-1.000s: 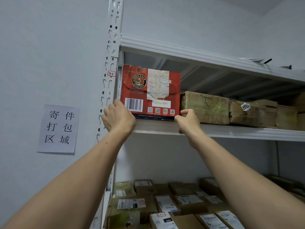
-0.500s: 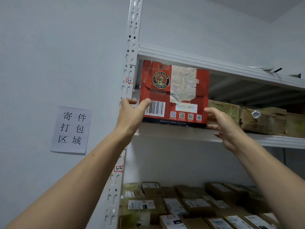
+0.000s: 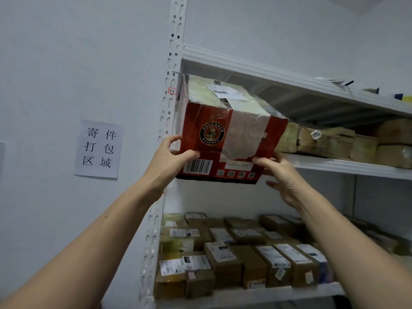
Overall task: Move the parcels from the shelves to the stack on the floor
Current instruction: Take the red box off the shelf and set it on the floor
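A red beer carton parcel point(image 3: 214, 139) with a round logo, a barcode and a taped white patch juts out from the left end of the upper shelf point(image 3: 347, 167), tilted forward so its taped top shows. My left hand point(image 3: 169, 159) grips its lower left corner with the thumb on the front face. My right hand point(image 3: 283, 177) holds its lower right corner from below. The stack on the floor is out of view.
Several tape-wrapped brown parcels point(image 3: 330, 141) line the upper shelf to the right. The lower shelf point(image 3: 256, 293) is packed with labelled cardboard boxes. A white perforated upright point(image 3: 165, 130) stands left of the carton. A paper sign point(image 3: 99, 149) hangs on the left wall.
The red carton has slid outward over the shelf edge and tipped forward. Both hands moved from its sides to its lower corners and now carry part of it.
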